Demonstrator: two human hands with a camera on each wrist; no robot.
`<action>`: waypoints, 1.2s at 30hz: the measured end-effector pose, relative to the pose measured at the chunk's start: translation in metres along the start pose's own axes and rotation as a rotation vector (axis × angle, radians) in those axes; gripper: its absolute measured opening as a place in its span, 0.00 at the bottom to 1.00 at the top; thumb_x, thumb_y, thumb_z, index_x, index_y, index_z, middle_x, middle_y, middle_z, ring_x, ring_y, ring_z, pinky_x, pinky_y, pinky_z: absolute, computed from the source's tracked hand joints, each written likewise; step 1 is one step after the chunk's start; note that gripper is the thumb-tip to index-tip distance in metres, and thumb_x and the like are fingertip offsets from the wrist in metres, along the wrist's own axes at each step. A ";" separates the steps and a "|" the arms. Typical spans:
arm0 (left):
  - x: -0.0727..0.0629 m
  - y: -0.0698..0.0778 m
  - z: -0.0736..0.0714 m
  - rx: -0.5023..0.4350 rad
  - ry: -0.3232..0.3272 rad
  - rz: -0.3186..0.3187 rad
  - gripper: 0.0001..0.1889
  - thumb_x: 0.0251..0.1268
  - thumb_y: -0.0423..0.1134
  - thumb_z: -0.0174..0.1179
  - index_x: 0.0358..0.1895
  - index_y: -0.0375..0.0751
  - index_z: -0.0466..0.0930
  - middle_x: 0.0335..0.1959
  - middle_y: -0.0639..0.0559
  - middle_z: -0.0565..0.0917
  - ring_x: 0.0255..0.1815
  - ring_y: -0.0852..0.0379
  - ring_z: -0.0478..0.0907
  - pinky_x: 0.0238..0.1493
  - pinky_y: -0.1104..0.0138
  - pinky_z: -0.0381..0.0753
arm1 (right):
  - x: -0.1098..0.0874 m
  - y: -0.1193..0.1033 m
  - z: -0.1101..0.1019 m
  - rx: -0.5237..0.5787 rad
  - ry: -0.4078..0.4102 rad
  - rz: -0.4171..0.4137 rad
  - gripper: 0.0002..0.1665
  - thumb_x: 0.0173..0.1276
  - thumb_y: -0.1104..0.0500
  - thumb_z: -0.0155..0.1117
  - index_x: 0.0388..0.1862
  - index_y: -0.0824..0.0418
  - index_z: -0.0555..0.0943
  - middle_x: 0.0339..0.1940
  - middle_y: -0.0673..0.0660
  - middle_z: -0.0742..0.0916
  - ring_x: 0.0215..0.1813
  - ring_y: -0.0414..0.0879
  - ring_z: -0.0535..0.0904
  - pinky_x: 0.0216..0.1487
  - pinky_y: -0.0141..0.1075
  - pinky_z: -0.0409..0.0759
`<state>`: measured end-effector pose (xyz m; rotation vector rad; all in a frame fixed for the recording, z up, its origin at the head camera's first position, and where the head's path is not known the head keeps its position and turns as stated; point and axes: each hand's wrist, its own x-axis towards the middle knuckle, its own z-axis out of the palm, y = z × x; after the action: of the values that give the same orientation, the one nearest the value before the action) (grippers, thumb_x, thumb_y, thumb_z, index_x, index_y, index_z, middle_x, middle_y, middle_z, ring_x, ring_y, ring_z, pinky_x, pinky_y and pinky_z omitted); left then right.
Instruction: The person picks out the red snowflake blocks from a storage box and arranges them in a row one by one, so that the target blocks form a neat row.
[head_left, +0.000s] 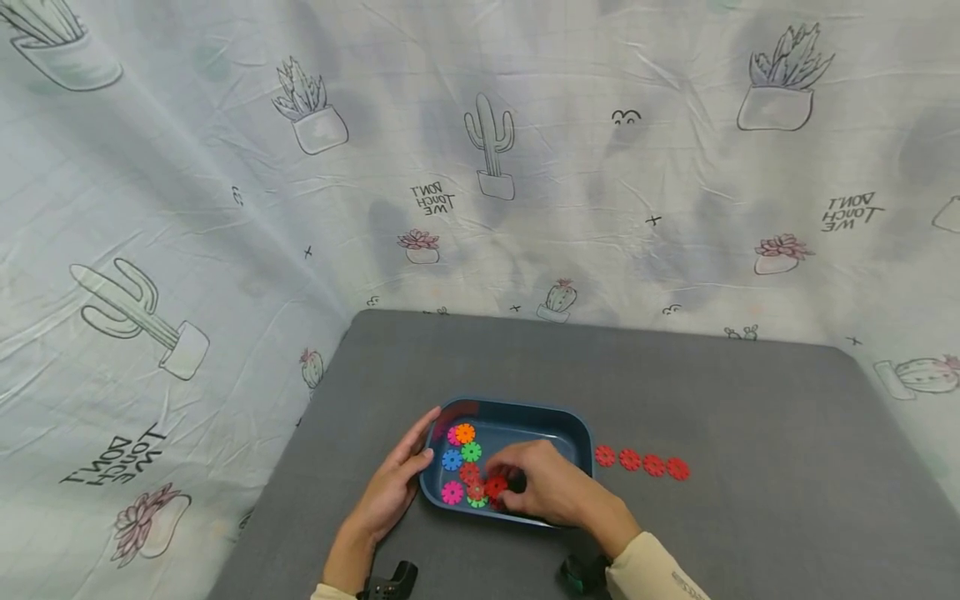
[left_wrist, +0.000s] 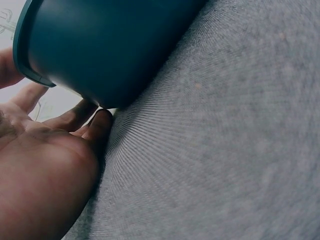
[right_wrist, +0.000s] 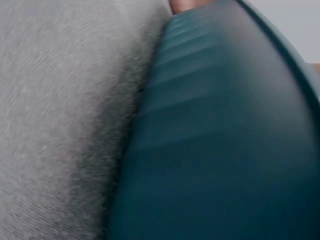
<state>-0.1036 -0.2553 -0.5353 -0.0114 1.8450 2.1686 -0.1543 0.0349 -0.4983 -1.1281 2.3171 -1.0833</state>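
Note:
A blue tray (head_left: 525,408) stands on the table with several notched plastic discs in its left half. Against its left side rests my left hand (head_left: 390,487), fingers extended along the outer wall and thumb at the rim. Seen from the left wrist, the fingers (left_wrist: 75,117) touch the outside of the tray (left_wrist: 110,50). My right hand (head_left: 547,483) reaches inside over the front rim and pinches a red notched disc (head_left: 496,487) between thumb and fingers. Beside it lie a pink disc (head_left: 452,492) and another red disc (head_left: 469,473). The right wrist view shows mainly the tray's outer wall (right_wrist: 200,140).
Right of the tray, several red discs (head_left: 630,459) form a row on the grey tabletop (head_left: 750,400). Blue (head_left: 452,459), green (head_left: 471,452) and orange (head_left: 465,432) discs lie inside at the left. A cactus-print cloth (head_left: 570,167) hangs behind and at the sides.

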 end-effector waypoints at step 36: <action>0.000 0.000 0.001 0.005 -0.019 0.004 0.32 0.91 0.39 0.47 0.90 0.61 0.54 0.93 0.54 0.45 0.92 0.48 0.39 0.71 0.78 0.68 | -0.181 0.030 -0.098 -0.024 0.798 0.122 0.29 0.59 0.75 0.83 0.59 0.59 0.91 0.52 0.49 0.94 0.53 0.31 0.89 0.54 0.22 0.83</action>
<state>-0.1038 -0.2544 -0.5350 0.0136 1.8423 2.1592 -0.1139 0.2356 -0.4612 -0.5909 2.9246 -1.6792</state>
